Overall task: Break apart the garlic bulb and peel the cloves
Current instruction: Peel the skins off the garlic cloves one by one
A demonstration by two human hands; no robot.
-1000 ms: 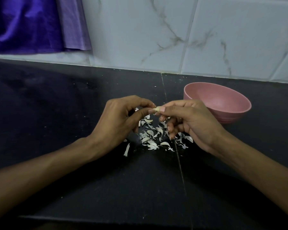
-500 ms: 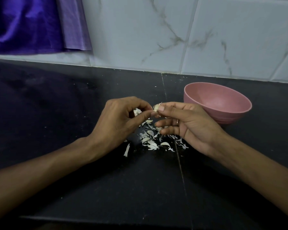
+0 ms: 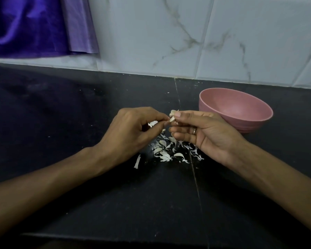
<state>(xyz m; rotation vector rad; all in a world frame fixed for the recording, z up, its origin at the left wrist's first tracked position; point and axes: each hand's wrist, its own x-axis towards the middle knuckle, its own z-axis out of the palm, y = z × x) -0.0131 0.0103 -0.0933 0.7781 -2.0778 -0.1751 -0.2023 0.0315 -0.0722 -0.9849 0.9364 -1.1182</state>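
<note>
Thumb + forefinger tips of both hands meet on one small pale garlic clove (image 3: 172, 117), held in the air above the worktop, roughly mid-worktop, a bit toward the back wall. Right hand (image 3: 203, 131) pinches the clove between thumb and forefinger; its other fingers (image 3: 182, 136) are lightly curled beneath, w/ a ring on one. Left hand (image 3: 133, 131) has fingers curled, thumb and forefinger tips pressed on the clove's left side, nipping at its skin. Whether a flap of skin is already lifted: can't tell, too small.

Directly below the hands, a scatter of white papery garlic peel scraps (image 3: 166, 151) lies on the dark, nearly black stone worktop (image 3: 61, 123), straddling a thin seam that runs front to back. One longer strip sits just left of the pile.

Round pink plastic bowl (image 3: 235, 109) stands upright just beyond the right hand, toward the back right of the worktop, near the wall; contents not visible from this angle.

Behind: white marble-veined wall tiles (image 3: 151, 33). Purple shiny cloth (image 3: 25, 26) hangs at the back left corner.
</note>
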